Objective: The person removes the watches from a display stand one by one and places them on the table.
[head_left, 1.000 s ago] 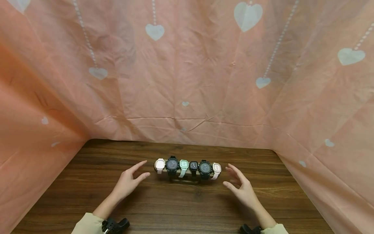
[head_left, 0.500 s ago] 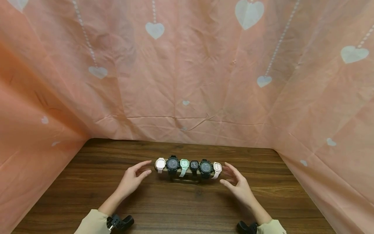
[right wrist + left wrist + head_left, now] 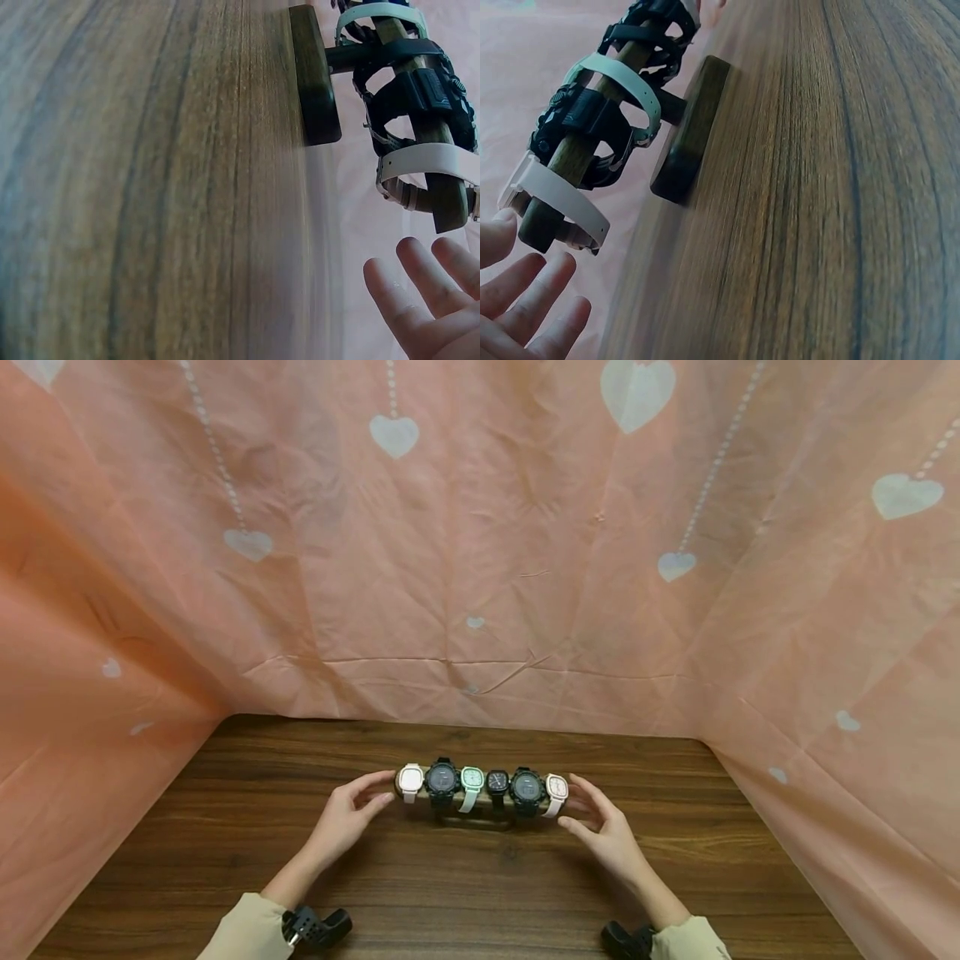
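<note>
A dark wooden watch stand (image 3: pixel 697 131) holds several watches in a row on its raised bar. At its left end is a white watch (image 3: pixel 411 780), beside a chunky black watch (image 3: pixel 442 780). A mint green watch (image 3: pixel 472 778) and a small square black watch (image 3: pixel 498 783) sit in the middle. Farther right are another chunky black watch (image 3: pixel 527 789) and a pale pink watch (image 3: pixel 557 788). My left hand (image 3: pixel 345 818) is at the bar's left end, fingers spread, thumb close to the white watch. Relaxed fingers of my right hand (image 3: pixel 609 839) lie just off the right end.
The stand rests on a brown wood-grain table (image 3: pixel 480 893). A pink curtain (image 3: pixel 480 568) with white hearts surrounds the back and sides. Black wrist straps with camera mounts (image 3: pixel 318 928) sit at both sleeve cuffs.
Both hands have moved inward, the left to the right and the right to the left, closing on the stand's two ends. The watches and stand stay in place.
</note>
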Available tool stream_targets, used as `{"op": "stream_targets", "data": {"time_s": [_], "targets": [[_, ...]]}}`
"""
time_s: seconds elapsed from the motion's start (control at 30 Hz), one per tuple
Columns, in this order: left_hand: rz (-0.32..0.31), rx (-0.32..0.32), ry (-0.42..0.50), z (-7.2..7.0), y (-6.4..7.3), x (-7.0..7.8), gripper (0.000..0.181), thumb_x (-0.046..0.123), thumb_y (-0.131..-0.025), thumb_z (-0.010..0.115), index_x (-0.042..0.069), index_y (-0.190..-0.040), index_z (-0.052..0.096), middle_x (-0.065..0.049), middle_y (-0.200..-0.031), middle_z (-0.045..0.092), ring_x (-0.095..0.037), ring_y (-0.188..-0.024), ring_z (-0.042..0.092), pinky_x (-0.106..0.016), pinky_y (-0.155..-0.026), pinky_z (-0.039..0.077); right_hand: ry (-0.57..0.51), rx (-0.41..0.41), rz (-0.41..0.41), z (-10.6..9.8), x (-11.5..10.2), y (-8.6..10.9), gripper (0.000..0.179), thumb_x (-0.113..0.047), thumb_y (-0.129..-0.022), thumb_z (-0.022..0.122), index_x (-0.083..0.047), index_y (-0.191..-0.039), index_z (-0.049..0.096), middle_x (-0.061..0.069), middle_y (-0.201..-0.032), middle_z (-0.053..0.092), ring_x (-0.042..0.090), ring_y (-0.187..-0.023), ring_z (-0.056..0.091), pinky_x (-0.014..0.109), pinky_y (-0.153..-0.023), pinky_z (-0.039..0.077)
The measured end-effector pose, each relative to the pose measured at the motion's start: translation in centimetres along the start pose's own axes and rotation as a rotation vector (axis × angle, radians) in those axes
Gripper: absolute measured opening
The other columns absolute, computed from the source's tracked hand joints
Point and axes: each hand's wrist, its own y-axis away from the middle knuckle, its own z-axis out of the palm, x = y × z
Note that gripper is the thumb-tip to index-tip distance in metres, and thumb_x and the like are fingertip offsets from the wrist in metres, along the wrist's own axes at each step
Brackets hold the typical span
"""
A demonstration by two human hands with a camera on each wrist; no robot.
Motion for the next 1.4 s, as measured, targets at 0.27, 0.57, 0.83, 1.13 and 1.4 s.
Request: {"op": "stream_targets", "data": {"time_s": [0.27, 0.57, 0.83, 1.13, 1.4], "targets": [[-0.037, -0.005, 0.065, 0.4, 0.0, 0.0, 0.032, 0.008, -0.088, 0.064, 0.003, -0.119, 0.061, -0.018, -0.101, 0.066, -0.027, -0.091, 0.065, -0.024, -0.073, 0.051, -0.045, -0.008, 0.035, 0.4, -0.1, -0.4, 0.064, 0.003, -0.079, 0.070, 0.002, -0.135, 0.041, 0.027, -0.126, 0.050, 0.018, -0.106, 0.057, 0.031, -0.078, 0.053], [-0.042, 0.018, 0.082, 0.6, 0.4, 3.0, 0.028, -0.003, -0.089, 0.059, -0.007, -0.116, 0.059, -0.023, -0.098, 0.065, -0.039, -0.093, 0.062, -0.029, -0.074, 0.052, -0.072, -0.035, 0.042, 0.5, 0.6, -0.8, 0.063, 0.004, -0.080, 0.069, 0.006, -0.135, 0.040, 0.029, -0.124, 0.050, 0.011, -0.108, 0.055, 0.026, -0.078, 0.052], [-0.044, 0.036, 0.094, 0.8, 0.2, 3.5, 0.027, -0.003, -0.087, 0.061, -0.006, -0.114, 0.061, -0.022, -0.109, 0.062, -0.037, -0.094, 0.062, -0.020, -0.073, 0.049, -0.016, -0.029, 0.138, 0.2, 1.0, -1.3, 0.055, -0.002, -0.081, 0.070, 0.003, -0.131, 0.047, 0.024, -0.120, 0.055, 0.007, -0.102, 0.057, 0.024, -0.079, 0.051], [-0.078, 0.045, 0.084, 1.0, -0.2, 3.5, 0.028, -0.002, -0.087, 0.062, -0.005, -0.115, 0.061, -0.020, -0.114, 0.061, -0.034, -0.094, 0.063, -0.021, -0.074, 0.049, -0.117, -0.095, 0.146, 0.4, 0.8, -2.0, 0.062, 0.001, -0.082, 0.068, 0.005, -0.136, 0.039, 0.027, -0.123, 0.051, 0.010, -0.099, 0.058, 0.025, -0.078, 0.052], [-0.116, 0.037, 0.108, 1.1, -0.4, 3.5, 0.029, 0.000, -0.088, 0.061, -0.004, -0.116, 0.060, -0.020, -0.117, 0.059, -0.030, -0.096, 0.063, -0.021, -0.076, 0.050, -0.124, -0.120, 0.139, 0.2, 1.2, -2.4, 0.060, 0.001, -0.082, 0.068, 0.005, -0.136, 0.040, 0.027, -0.123, 0.050, 0.007, -0.101, 0.057, 0.022, -0.080, 0.050]]}}
